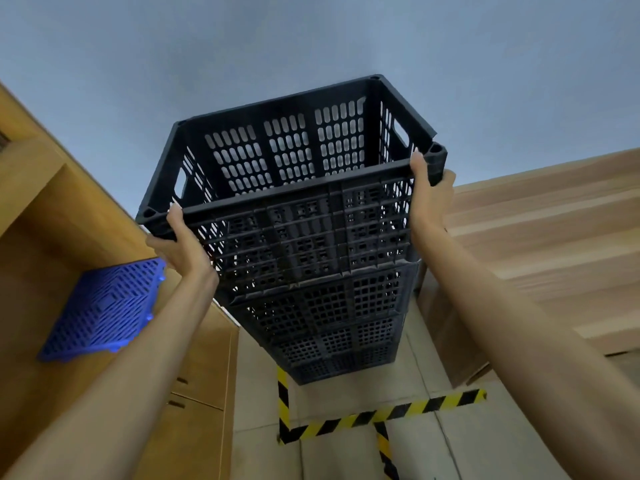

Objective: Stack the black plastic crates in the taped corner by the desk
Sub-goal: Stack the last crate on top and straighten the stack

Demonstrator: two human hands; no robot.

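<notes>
A tall stack of black plastic crates [332, 327] stands inside the corner marked by yellow-and-black tape [381, 414] on the floor. The top crate [287, 161] sits at about head height, its open slotted inside facing me. My left hand [180, 244] grips the near left corner of the top crate's rim, thumb over the edge. On the near right corner, my right hand [427, 195] grips the rim the same way. Both arms reach up from below.
A blue slotted plastic panel [104, 310] lies on the wooden desk [41, 237] at the left, close to my left forearm. Wooden cabinet fronts [204, 362] stand left of the stack. A light wooden slatted surface [540, 237] rises at the right. A grey wall is behind.
</notes>
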